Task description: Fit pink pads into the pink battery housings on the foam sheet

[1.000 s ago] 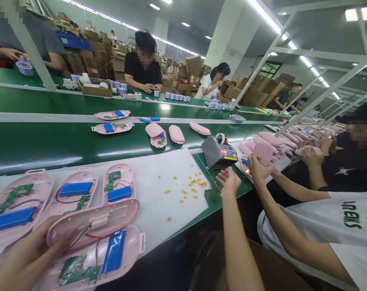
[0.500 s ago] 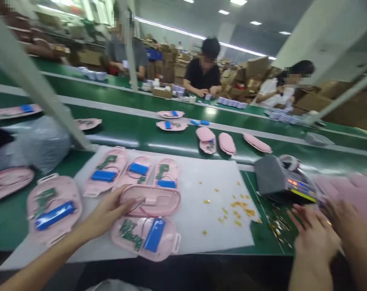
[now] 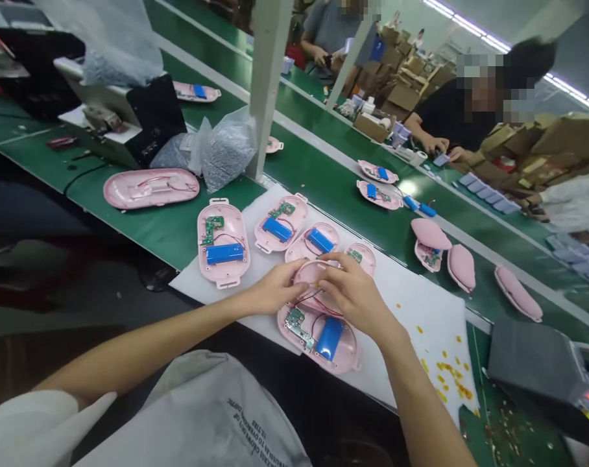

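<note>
Both my hands are over the white sheet, gripping the rim of a pink plastic shell half (image 3: 314, 283). My left hand (image 3: 275, 289) holds its left side, and my right hand (image 3: 355, 293) holds its right side and top. Thin red and black wires run from this half down to a second pink shell (image 3: 346, 347) just below it. That lower shell holds a green circuit board (image 3: 295, 324) and a blue battery (image 3: 330, 338). Several more open pink shells with boards and batteries lie on the sheet, including one (image 3: 223, 243) to the left of my hands.
The white sheet (image 3: 401, 318) lies on a green conveyor bench, with yellow bits (image 3: 447, 373) scattered on it. A grey machine (image 3: 530, 360) stands at lower right. Bags of grey parts (image 3: 229, 149) and a white pillar (image 3: 268, 78) stand ahead, with co-workers across the belts.
My right hand has come from beside the grey machine onto the pink shell half, which both hands now hold. The view has swung left, bringing the bags and left bench into sight.
</note>
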`<state>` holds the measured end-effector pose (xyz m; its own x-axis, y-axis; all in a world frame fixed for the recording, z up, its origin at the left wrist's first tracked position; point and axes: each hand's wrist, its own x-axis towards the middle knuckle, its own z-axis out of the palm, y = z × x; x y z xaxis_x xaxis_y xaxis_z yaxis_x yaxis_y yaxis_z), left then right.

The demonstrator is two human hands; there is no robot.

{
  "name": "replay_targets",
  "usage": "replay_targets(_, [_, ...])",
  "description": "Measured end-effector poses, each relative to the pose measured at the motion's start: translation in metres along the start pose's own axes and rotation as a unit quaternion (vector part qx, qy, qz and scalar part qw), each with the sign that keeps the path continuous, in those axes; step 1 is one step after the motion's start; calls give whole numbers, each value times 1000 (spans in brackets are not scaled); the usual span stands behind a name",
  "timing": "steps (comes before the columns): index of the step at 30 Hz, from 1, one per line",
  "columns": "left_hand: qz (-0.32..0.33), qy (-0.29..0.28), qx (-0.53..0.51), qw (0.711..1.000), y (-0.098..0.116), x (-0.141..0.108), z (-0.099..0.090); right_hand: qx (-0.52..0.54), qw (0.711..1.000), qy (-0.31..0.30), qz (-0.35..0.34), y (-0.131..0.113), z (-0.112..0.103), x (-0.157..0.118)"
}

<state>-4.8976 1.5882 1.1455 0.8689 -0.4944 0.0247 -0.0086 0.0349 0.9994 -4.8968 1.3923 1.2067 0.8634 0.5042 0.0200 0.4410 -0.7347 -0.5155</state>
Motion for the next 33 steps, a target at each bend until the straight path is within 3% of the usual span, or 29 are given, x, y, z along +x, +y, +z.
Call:
replay_targets(6, [1,7,-39,999,-5,-3,-2,-79,996,-49,13,-20,-7,8])
replay_targets(10, [2,20,-56,998,-9,-3,-3,-118,990,-78,-17,-23,-3,17])
replay_targets(14, [5,31,-51,998,-11,-2,-1,-186,981,-32,-39,-23,7,20])
replay_targets(17, [-1,41,-45,998,-11,-5,1,-218,975,21,-17,-23,12,22])
replay_targets(21, [-8,70,-41,997,-10,-11,2,-165,976,66,125,-19,6,27])
replay_targets(24, [-18,76,-32,996,-8,-13,2,-50,976,54,206,-12,-1,28])
replay_targets(28, [-9,88,-39,995,-5,-8,1,58,980,43,184,-10,-6,31])
replay_targets(33, [28,45,-3,999,2,-5,-7,0,990,109,91,-21,-1,14])
